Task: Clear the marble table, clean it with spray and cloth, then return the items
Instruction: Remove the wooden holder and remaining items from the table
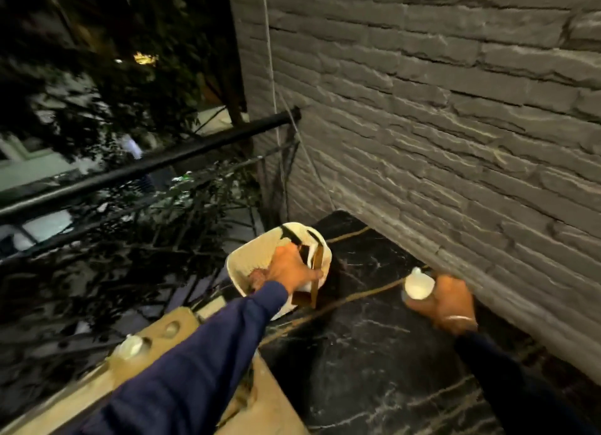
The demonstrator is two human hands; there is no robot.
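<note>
The black marble table (374, 353) with pale and gold veins lies below me against a grey stone wall. My left hand (289, 268) grips a cream woven basket (250, 255) at the table's far left corner; dark and brown flat items stand inside it. My right hand (445, 301) is closed around a small white-capped bottle (419, 285) near the wall, just above the table's far right edge. Whether the bottle touches the marble is unclear.
A tan wooden surface (182, 330) with round holes sits left of the table, with a small white-topped bottle (130, 346) on it. A black railing (162, 161) runs behind, with foliage beyond. The stone wall (455, 125) borders the table's right side.
</note>
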